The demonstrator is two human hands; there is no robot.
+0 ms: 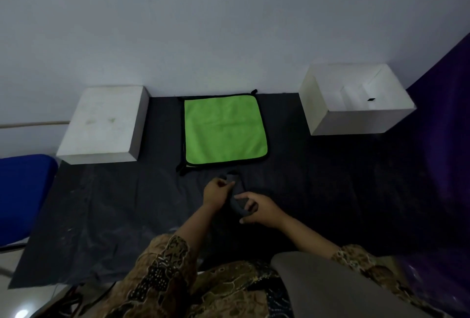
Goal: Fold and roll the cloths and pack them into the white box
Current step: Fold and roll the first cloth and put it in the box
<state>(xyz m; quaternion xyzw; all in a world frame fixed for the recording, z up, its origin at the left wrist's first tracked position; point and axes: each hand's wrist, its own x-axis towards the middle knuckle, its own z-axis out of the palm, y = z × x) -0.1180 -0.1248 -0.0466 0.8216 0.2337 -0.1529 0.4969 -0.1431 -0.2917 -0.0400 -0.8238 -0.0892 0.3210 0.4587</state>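
Left fingers point(230, 183): closed on the upper end of a dark grey cloth point(235, 197).
Right fingers point(241, 197): curled round the lower end of the same cloth.
Left hand point(216, 190), right hand point(259, 209): close together over the middle of the desk point(101, 216), which is covered in black.
Green cloth point(225, 130): flat, black-edged, at the back edge, just beyond the hands.
White box point(356, 99): open, back right corner, well apart from the hands.
Closed white box point(104, 124): back left corner.
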